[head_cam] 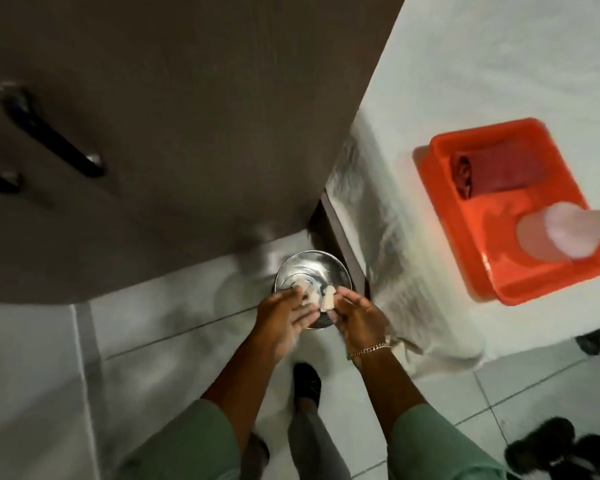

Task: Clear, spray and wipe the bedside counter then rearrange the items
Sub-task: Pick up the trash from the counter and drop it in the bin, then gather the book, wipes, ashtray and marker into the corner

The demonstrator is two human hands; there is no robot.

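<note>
Seen from the head camera, both arms were stretched forward and down, green sleeves (194, 441) pushed back to the elbows, the forearms converging over a round metal bin (310, 271) standing on the tiled floor (146, 341). The left hand (286, 315) was held palm inward with the fingers loosely extended; the right hand (355, 313), a chain bracelet (369, 349) at its wrist, faced it from the other side.

The bin stood in a narrow gap, close against the lower corner of the dark wooden cabinet (187, 133) on the left and just beside the draped edge of the bed (482, 64) on the right. Open floor lay behind and to the left of the bin. A shoe (307, 384) was planted just below the hands.

Pale crumpled scraps (321, 295) were seen between the fingertips of the two hands, directly above the bin's open mouth. Both hands were partly open, fingers curled lightly around the scraps rather than closed; whether the scraps were pinched or only touched could not be told through the blur.

On the bed, well apart from the hands, an orange tray (492, 271) was set near the mattress edge. In it a rolled red cloth (496, 173) lay at the far end, and a pale spray bottle (551, 233) lay at the near end.
</note>
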